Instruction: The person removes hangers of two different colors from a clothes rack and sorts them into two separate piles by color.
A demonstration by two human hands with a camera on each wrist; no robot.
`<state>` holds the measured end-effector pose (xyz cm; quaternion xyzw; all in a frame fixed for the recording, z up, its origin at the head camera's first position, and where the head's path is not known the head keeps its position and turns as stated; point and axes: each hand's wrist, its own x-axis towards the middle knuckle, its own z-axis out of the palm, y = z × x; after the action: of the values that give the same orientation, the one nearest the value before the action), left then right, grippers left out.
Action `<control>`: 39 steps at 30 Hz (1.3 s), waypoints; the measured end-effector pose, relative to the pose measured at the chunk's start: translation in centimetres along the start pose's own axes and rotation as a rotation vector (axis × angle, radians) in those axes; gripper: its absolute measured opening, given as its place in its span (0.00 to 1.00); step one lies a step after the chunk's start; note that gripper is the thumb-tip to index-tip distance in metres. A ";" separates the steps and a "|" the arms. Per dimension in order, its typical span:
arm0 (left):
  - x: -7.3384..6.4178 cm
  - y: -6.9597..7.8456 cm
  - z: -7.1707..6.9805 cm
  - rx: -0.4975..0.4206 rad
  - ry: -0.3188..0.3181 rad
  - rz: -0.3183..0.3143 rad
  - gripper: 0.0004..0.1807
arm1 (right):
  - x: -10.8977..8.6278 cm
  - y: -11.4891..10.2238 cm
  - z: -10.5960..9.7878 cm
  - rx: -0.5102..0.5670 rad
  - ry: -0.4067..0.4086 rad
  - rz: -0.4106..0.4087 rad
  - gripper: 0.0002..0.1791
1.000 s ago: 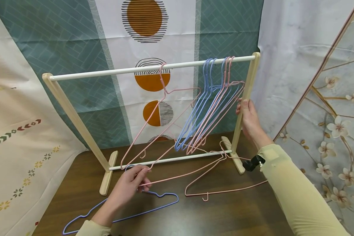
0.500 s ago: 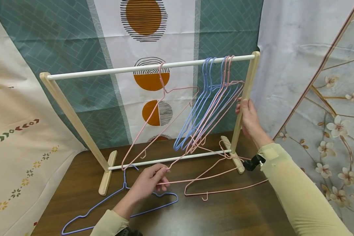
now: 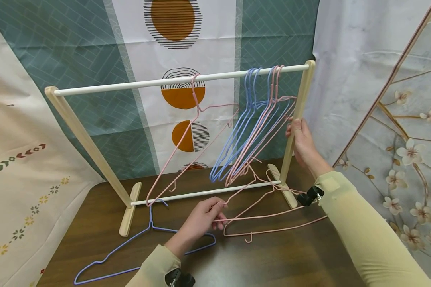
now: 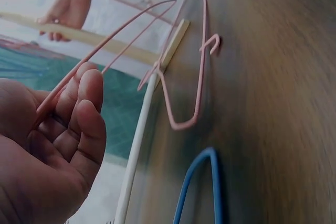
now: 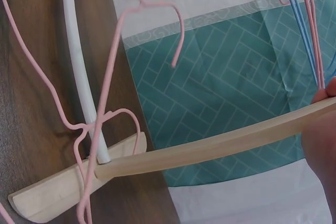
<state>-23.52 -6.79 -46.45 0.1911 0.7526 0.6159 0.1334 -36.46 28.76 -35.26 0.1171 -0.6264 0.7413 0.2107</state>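
Note:
My left hand (image 3: 205, 217) pinches one corner of a pink clothes hanger (image 3: 265, 216) low in front of the rack. This hanger's hook end points back toward the rack's lower bar, under the hung ones. In the left wrist view, the fingers curl round its pink wire (image 4: 73, 74). My right hand (image 3: 304, 144) grips the right wooden post (image 5: 220, 142) of the clothes rack about halfway up. Another pink hanger (image 3: 280, 231) lies on the table by the rack's right foot, partly overlapped by the held one. Flat at the front left is a blue hanger (image 3: 107, 276).
From the rack's white top rail (image 3: 129, 85), several blue and pink hangers (image 3: 233, 135) hang bunched at the right. A single pink hanger (image 3: 194, 95) hangs near the middle. The white lower bar (image 3: 197, 194) spans the feet. Patterned cloths surround the brown table (image 3: 258, 263).
My left hand has moved right with the pink hanger, and the hanger's hook end has shifted right as well. More of the blue hanger is uncovered. My right hand keeps its grip on the post.

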 end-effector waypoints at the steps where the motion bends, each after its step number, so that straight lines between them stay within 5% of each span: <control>1: 0.3 0.0 0.3 -0.006 -0.002 0.002 0.14 | 0.0 0.0 0.0 -0.002 0.001 -0.001 0.20; 11: 2.5 0.1 3.3 -0.052 -0.009 -0.010 0.16 | 0.1 0.1 -0.2 -0.001 -0.023 -0.002 0.21; 32: 3.8 -0.2 7.1 -0.137 -0.020 -0.071 0.14 | 0.0 0.2 -0.1 0.010 -0.016 -0.008 0.22; 35: 4.1 -0.9 7.2 -0.072 -0.011 -0.019 0.14 | 0.0 0.2 0.0 0.013 -0.018 -0.011 0.23; 39: 5.6 -4.0 7.1 0.303 0.072 0.215 0.15 | 0.1 0.2 -0.2 0.008 -0.025 -0.010 0.24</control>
<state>-25.92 1.25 -51.65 0.2660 0.8164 0.5126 0.0093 -36.63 28.90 -35.42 0.1303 -0.6252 0.7413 0.2064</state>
